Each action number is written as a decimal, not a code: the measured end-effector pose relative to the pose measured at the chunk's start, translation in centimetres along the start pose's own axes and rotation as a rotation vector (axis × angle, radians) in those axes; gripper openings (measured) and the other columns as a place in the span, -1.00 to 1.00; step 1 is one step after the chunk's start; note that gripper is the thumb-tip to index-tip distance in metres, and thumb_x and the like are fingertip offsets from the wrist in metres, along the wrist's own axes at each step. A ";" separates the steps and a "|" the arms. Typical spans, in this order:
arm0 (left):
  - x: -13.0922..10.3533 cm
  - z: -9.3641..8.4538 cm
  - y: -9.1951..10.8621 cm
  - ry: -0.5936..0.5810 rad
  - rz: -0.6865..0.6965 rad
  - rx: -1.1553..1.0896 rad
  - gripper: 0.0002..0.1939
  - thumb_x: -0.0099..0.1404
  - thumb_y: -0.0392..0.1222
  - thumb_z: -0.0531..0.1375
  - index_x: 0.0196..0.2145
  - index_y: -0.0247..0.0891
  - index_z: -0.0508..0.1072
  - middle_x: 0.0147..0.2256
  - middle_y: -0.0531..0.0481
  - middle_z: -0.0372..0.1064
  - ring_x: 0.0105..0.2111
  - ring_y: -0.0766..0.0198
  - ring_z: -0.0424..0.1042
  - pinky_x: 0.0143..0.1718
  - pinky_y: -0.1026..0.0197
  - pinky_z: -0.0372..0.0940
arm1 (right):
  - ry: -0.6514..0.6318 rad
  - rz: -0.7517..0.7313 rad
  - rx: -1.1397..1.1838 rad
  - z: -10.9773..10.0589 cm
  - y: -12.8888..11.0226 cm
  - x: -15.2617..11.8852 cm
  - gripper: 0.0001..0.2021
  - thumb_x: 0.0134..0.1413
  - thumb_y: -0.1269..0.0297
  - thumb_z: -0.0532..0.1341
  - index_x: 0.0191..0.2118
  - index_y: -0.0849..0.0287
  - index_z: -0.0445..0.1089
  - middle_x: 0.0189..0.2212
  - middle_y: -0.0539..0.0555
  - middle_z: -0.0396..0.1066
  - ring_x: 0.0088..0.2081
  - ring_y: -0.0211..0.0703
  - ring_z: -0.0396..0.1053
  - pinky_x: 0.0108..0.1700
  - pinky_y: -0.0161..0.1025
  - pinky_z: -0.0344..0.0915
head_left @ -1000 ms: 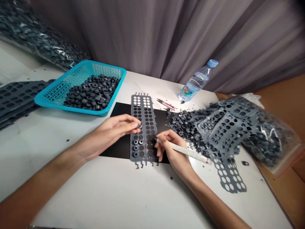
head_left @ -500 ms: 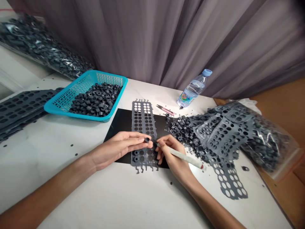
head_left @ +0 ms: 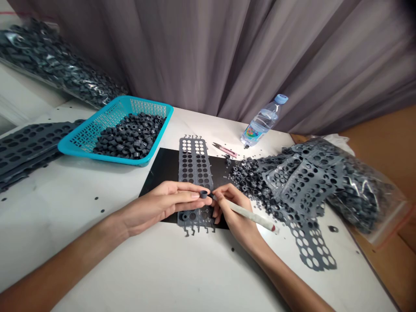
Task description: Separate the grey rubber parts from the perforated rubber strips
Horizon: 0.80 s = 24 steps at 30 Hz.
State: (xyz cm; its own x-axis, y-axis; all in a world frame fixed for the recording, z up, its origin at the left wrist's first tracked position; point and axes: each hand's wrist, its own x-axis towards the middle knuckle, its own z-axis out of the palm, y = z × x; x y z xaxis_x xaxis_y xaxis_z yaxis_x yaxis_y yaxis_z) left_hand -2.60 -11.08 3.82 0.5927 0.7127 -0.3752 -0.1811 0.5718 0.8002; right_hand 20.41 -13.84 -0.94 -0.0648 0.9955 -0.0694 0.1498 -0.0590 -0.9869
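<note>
Two hands (head_left: 170, 197), one pen-shaped tool (head_left: 251, 213), one basket (head_left: 100, 157), one bottle (head_left: 260, 126), two bags (head_left: 48, 63)

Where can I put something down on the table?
Mostly bare white table lies between the left forearm and right forearm, in front of the black mat. A smaller, speckled patch sits between the left forearm and blue basket. Right of the mat, it's crowded: rings, holed sheets.

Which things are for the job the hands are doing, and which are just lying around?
For the job:
small dark ring, in the left hand
white pen-like tool, in the right hand
holed sheet, under the hands
black mat, under the sheet
probably the blue basket, holding similar rings

Seemingly just lying about:
water bottle
pink-handled snips
</note>
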 end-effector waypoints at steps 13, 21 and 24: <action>-0.2 0.2 0.1 -0.077 -0.026 -0.023 -0.71 0.43 -0.20 0.37 0.08 -0.20 0.65 0.13 -0.13 0.57 0.20 0.14 0.52 0.23 0.31 0.40 | -0.010 0.017 0.001 0.0 -0.1 0.1 -0.69 0.39 -0.02 0.25 -0.22 0.14 0.40 -0.53 -0.07 0.44 -0.59 -0.27 0.41 -0.55 -0.37 0.35; -0.1 0.2 0.0 -0.040 -0.030 -0.044 -0.72 0.42 -0.21 0.37 0.07 -0.20 0.66 0.09 -0.12 0.60 0.22 0.18 0.49 0.23 0.35 0.39 | -0.017 0.015 -0.017 -0.1 0.0 0.0 -0.70 0.40 -0.01 0.25 -0.23 0.13 0.40 -0.53 -0.06 0.44 -0.59 -0.27 0.40 -0.54 -0.37 0.35; -0.1 0.1 0.0 -0.042 -0.032 -0.035 -0.71 0.41 -0.19 0.38 0.07 -0.20 0.65 0.09 -0.12 0.59 0.23 0.16 0.48 0.23 0.34 0.39 | -0.019 0.018 -0.023 -0.1 -0.1 0.0 -0.70 0.39 -0.01 0.25 -0.22 0.13 0.40 -0.52 -0.06 0.45 -0.59 -0.27 0.40 -0.53 -0.36 0.35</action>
State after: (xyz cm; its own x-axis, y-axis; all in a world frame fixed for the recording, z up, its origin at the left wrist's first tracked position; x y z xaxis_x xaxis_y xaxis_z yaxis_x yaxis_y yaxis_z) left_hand -2.55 -11.23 3.91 0.6311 0.6766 -0.3794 -0.1887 0.6083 0.7710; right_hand 20.49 -13.84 -0.78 -0.0806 0.9926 -0.0906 0.1743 -0.0754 -0.9818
